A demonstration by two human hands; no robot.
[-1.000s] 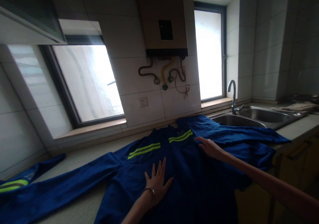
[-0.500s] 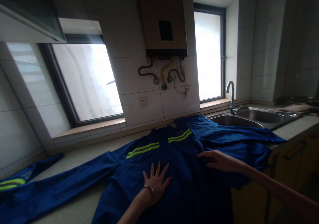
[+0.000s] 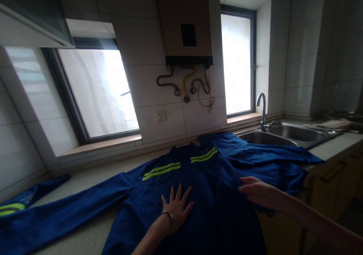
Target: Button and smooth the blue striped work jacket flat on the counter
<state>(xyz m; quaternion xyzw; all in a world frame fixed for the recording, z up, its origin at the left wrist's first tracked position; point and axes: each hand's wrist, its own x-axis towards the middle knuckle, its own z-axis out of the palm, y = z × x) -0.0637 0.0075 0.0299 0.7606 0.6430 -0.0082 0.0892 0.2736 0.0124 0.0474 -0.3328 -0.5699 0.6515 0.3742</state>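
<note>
A blue work jacket (image 3: 202,187) with yellow-green reflective stripes lies spread over the countertop, its front facing up. My left hand (image 3: 178,209), a bangle on its wrist, rests flat on the chest below the left stripe, fingers spread. On the right side of the jacket, my right hand (image 3: 259,191) pinches the fabric between thumb and fingers, pulling it into a slight lift. One sleeve stretches out to the left. More blue cloth is bunched to the right, reaching toward the sink. The jacket's lower part runs out of view at the bottom.
A steel double sink (image 3: 297,133) with a curved faucet (image 3: 263,111) is set into the counter (image 3: 109,181) at right. Yellow cabinets (image 3: 326,190) stand below. A water heater (image 3: 184,20) with pipes hangs between two windows. Another blue garment piece (image 3: 39,187) lies far left.
My right hand has moved to the right with the jacket fabric in its pinch, drawing the cloth outward. My left hand stays flat in the same place.
</note>
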